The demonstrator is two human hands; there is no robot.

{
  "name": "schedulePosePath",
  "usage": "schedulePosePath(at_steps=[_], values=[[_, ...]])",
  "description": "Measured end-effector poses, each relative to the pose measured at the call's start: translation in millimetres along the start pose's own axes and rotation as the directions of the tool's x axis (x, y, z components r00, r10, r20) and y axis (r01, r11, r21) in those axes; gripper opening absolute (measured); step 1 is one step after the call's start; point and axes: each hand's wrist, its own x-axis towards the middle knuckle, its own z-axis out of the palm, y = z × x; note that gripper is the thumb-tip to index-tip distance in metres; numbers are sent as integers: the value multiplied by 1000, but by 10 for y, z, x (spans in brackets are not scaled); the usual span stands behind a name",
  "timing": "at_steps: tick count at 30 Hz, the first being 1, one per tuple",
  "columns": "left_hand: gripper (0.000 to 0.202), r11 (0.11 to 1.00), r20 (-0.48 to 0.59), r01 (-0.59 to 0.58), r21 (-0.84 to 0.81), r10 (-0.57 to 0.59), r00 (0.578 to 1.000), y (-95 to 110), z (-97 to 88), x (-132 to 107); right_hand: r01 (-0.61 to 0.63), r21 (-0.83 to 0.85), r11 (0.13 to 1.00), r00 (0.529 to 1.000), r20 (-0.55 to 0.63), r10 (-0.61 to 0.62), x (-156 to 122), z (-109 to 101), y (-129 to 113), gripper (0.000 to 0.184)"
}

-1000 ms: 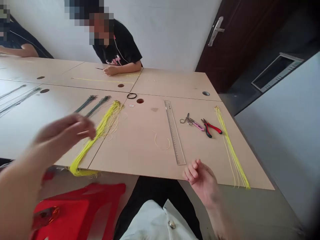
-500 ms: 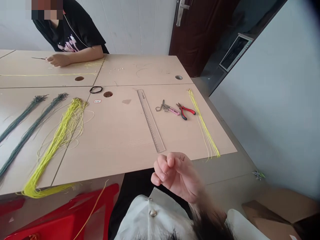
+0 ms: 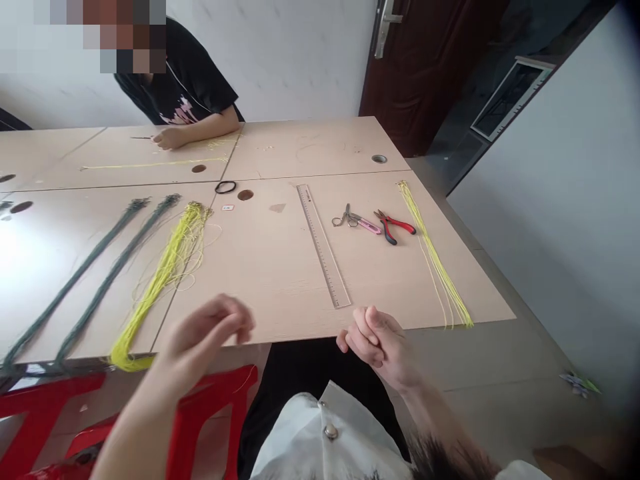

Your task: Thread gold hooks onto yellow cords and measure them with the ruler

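My left hand (image 3: 213, 330) is above the table's front edge, just right of the bundle of yellow cords (image 3: 170, 267). Its fingers are curled in toward the thumb and slightly blurred; whether anything thin is between them I cannot make out. My right hand (image 3: 377, 343) is closed in front of the table edge, thumb pressed to the bent fingers, and what it may grip is hidden. Just beyond it lies a clear ruler (image 3: 324, 250). Small scissors with a pink-handled tool (image 3: 367, 225), red-and-black pliers (image 3: 395, 225) and a thinner bundle of yellow cords (image 3: 435, 253) lie farther right.
Two grey-green cord bundles (image 3: 117, 270) lie at the left. A black loop (image 3: 226, 187) and a tape roll (image 3: 379, 159) are farther back. Across the table sits a co-worker, whose hand (image 3: 170, 138) holds a thin tool. Red stools (image 3: 200, 407) stand below the front edge.
My left hand has come into view from the lower left. My right hand stays closed near the table edge. The view has shifted left, so the table things appear farther right.
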Motion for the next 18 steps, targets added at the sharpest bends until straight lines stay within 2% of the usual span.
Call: schedulePosePath(at_steps=[2, 3, 6, 9, 12, 16, 18], values=[[15, 994, 94, 15, -106, -5, 996, 11, 225, 319, -16, -88, 996, 1000, -23, 14, -19, -122, 64, 21], [17, 992, 102, 9, -123, 3, 995, -4, 339, 489, -17, -126, 992, 1000, -28, 14, -28, -175, 82, 14], [18, 985, 100, -40, -167, 57, 993, -147, 641, 955, -8, -257, 966, 1000, -21, 2, -43, -299, 78, 18], [20, 973, 68, -106, -206, 122, 990, -392, 854, 1277, -2, -412, 911, 1000, 21, 12, -27, -376, 29, 17], [21, 957, 28, -153, -247, 165, 986, -627, 955, 1441, 3, -540, 841, 999, 43, 24, 39, -422, -27, 30], [24, 943, 10, -147, -299, 157, 988, -782, 931, 1504, 56, -682, 729, 998, 42, -38, 288, -455, -148, 14], [26, 937, 37, -112, -330, 131, 991, -805, 888, 1513, 89, -749, 657, 996, 49, -80, 507, -460, -242, 18]])
